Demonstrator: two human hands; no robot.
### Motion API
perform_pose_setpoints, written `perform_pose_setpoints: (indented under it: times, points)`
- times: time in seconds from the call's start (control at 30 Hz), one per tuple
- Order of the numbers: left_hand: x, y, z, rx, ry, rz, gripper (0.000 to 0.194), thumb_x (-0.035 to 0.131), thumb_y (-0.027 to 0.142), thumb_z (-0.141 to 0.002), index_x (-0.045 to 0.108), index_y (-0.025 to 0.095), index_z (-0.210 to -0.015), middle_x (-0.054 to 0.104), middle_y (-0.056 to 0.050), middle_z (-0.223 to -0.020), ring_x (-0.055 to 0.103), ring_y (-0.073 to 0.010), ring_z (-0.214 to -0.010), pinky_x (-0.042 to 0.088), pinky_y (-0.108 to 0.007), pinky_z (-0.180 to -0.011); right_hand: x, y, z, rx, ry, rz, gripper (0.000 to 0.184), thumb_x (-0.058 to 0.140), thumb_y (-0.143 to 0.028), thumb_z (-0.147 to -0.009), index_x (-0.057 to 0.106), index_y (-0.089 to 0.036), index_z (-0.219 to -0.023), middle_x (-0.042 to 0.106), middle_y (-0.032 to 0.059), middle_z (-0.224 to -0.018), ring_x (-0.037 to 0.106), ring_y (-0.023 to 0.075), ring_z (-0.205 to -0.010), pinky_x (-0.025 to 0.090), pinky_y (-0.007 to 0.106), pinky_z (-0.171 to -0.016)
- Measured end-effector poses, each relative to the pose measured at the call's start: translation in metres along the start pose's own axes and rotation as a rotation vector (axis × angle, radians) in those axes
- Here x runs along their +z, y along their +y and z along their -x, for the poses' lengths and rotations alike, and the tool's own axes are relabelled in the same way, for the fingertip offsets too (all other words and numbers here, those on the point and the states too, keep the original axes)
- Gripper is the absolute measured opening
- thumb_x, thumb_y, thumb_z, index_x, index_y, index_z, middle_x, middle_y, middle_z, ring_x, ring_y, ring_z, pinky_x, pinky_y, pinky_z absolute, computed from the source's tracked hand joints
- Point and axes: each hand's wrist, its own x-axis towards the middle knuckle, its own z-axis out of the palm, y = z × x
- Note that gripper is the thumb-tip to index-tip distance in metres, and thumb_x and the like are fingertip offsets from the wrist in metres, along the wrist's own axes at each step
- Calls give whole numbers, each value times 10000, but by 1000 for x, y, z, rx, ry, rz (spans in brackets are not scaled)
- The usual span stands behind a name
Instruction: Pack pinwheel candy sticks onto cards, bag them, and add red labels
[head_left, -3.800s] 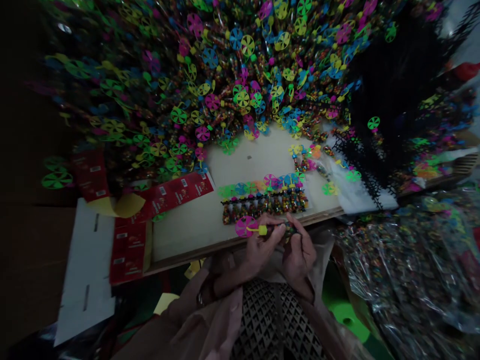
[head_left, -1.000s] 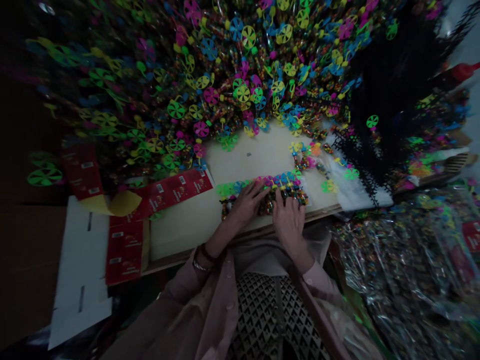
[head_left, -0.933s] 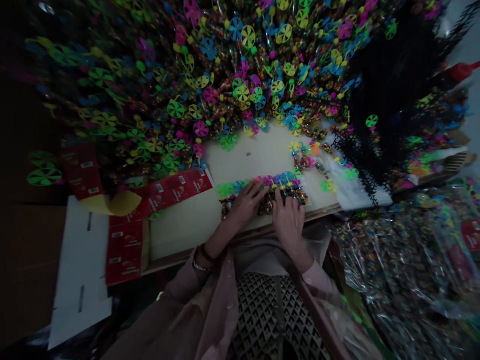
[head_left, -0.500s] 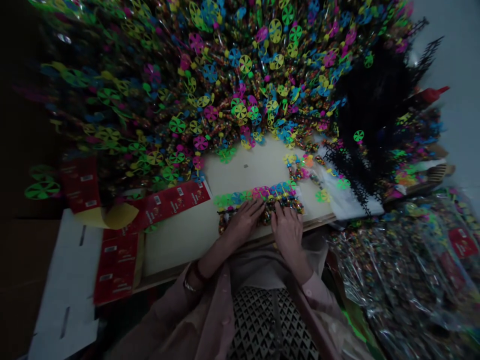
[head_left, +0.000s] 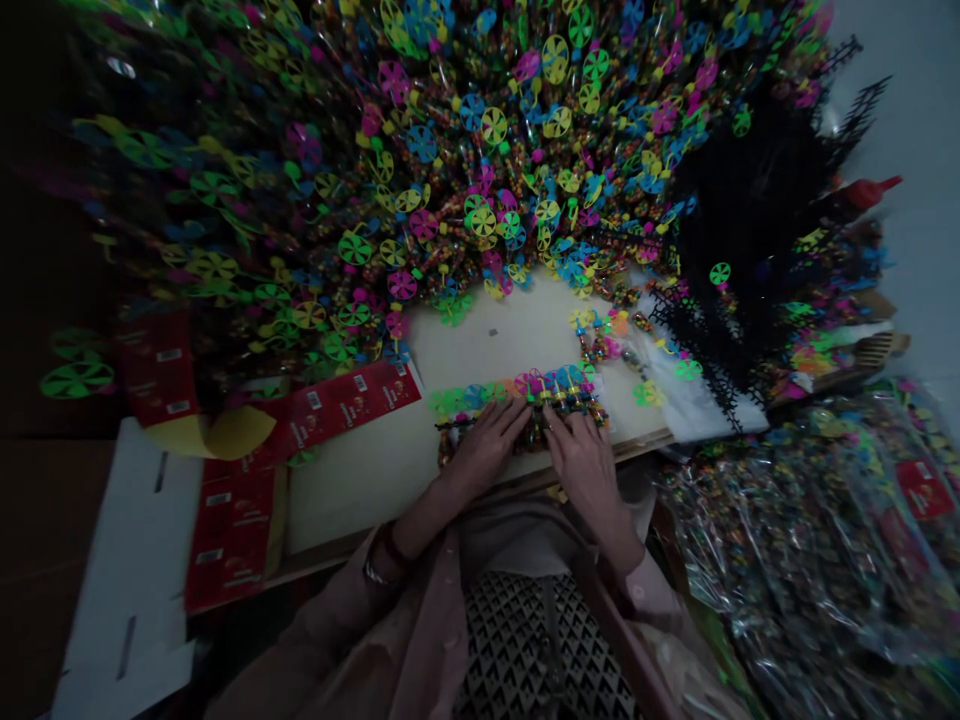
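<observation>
Row of tubes (head_left: pixel 576 385): lies just in from the near edge of the table (head_left: pixel 352 490), pinwheel tops toward the far edge, filled bodies toward the person; I judge the shared direction stops the tops snagging each other.
Black strip (head_left: pixel 448 426): shows at the row's left end, running across the tubes, probably to space them; I can't make out how it is fixed.
Left hand (head_left: pixel 489 440): palm down over the middle of the row, fingers long and close together.
Right hand (head_left: pixel 589 455): palm down just beside the left, fingers slightly bent over the row's right half.
Grip: neither hand is balled up; the fingers rest on the tubes, I think to steady the line. Undersides are hidden from me, so I cannot tell whether either hand pinches anything.
Heap of tubes (head_left: pixel 450 150): piled along the far edge, presumably for easy reach.
Red cards (head_left: pixel 330 405): strips spread toward the near left corner, out of the hands' way.
Black lattice pile (head_left: pixel 750 200): at the right end, beside a white plastic sheet (head_left: pixel 686 410), likely parked off to one side.
Bagged tubes (head_left: pixel 795 530): beyond the near right corner, apart from the loose ones.
</observation>
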Motion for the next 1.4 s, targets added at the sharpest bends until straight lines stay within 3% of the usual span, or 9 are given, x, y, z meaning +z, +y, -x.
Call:
perform_pose_setpoints:
  times: [0.27, 0.53, 0.63, 0.8, 0.93, 1.1, 1.2, 1.27, 1.4]
  points:
    - [-6, 29, -25, 20, -86, -82, 554, 361, 389, -973, 292, 155, -1470, 305, -106, -1527, 197, -235, -1449, 151, -530, -1176, 21, 31, -6, 124, 279, -274, 342, 403, -205, -951, 635, -223, -1202, 642, 70, -1003, 520, 207, -979, 388, 335, -869]
    - [-3, 25, -30, -19, -143, -152, 526, 265, 404, -992, 321, 169, -1460, 269, -53, -1539, 244, -222, -1434, 184, -526, -1168, 27, 72, -51, 211, 384, -337, 342, 399, -321, -958, 676, -204, -1121, 667, 80, -980, 525, 207, -955, 393, 333, -878]
    - [-7, 26, -31, -33, -132, -166, 525, 286, 427, -985, 366, 184, -1443, 294, -47, -1532, 267, -252, -1424, 206, -530, -1161, 22, 88, -85, 292, 345, -229, 342, 396, -337, -950, 688, -202, -1067, 650, 98, -1022, 497, 233, -1008, 375, 369, -909]
    - [-13, 23, -25, -26, -149, -135, 594, 332, 510, -952, 345, 195, -1455, 286, -54, -1539, 213, -291, -1439, 198, -552, -1157, 20, 93, -136, 365, 77, -57, 260, 564, -380, -847, 698, -182, -951, 555, 156, -1132, 468, 299, -1072, 375, 442, -886]
    - [-22, 16, -17, -78, -91, -88, 582, 312, 471, -968, 291, 191, -1477, 250, -77, -1553, 154, -278, -1455, 189, -533, -1162, 27, 93, -151, 362, 120, -79, 235, 553, -339, -848, 683, -165, -937, 515, 164, -1178, 433, 311, -1146, 369, 456, -915]
    - [-20, 27, -16, 0, -65, -79, 526, 345, 441, -969, 345, 235, -1453, 299, -61, -1538, 166, -273, -1454, 122, -549, -1171, 18, 95, -124, 309, 377, -286, 332, 422, -416, -928, 609, -166, -1042, 585, 138, -1106, 521, 252, -1051, 414, 406, -879]
    - [-14, 32, -11, 29, -68, -47, 531, 369, 427, -966, 340, 219, -1453, 344, -79, -1517, 215, -277, -1441, 119, -569, -1166, 6, 78, -85, 239, 369, -511, 368, 363, -451, -956, 537, -184, -1140, 646, 67, -877, 598, 195, -794, 457, 325, -735]
    - [-15, 28, -3, -26, 38, -9, 519, 380, 383, -971, 330, 202, -1455, 376, -98, -1500, 252, -248, -1431, 165, -528, -1171, 3, 56, -58, 183, 329, -595, 378, 396, -462, -948, 504, -194, -1192, 649, 42, -823, 605, 187, -718, 465, 309, -681]
    - [-26, 3, 17, -222, 384, 56, 393, 413, 243, -964, 464, 214, -1353, 558, -93, -1348, 432, -194, -1326, 320, -453, -1123, 10, 3, -23, 64, 355, -520, 296, 413, -384, -957, 537, -202, -1156, 640, 81, -997, 617, 190, -881, 473, 297, -736]
